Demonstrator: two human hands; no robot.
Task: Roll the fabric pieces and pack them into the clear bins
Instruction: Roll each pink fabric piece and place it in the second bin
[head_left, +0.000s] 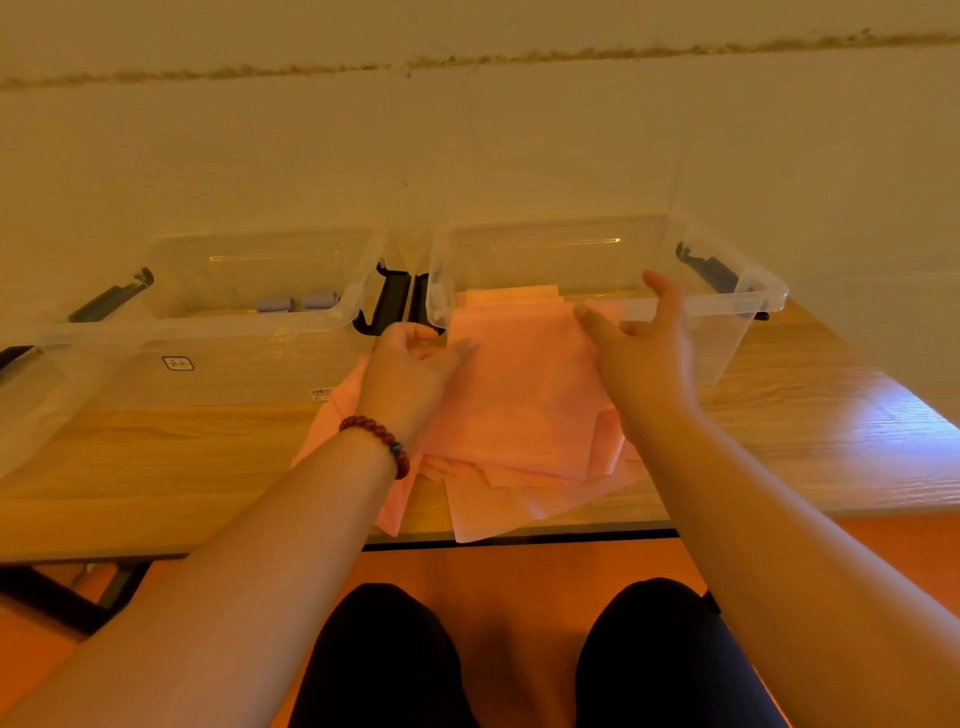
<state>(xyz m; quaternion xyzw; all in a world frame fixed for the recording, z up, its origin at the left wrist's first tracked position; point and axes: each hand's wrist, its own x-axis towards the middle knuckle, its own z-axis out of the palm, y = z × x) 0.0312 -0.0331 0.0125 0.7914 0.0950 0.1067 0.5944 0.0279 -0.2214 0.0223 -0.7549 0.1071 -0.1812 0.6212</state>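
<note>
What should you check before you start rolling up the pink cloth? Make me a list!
1. Left hand pinches the top pink fabric piece at its far edge: ok.
2. Right hand grips it too: not ok, its fingers are straight at the far corner.
3. Top piece lies smooth: ok.
4. Pile underneath is tidy: not ok, pieces fan out and hang over the table edge.
5. Left bin has room: ok, only two bluish rolls inside.
6. Right bin has room: cannot tell.
</note>
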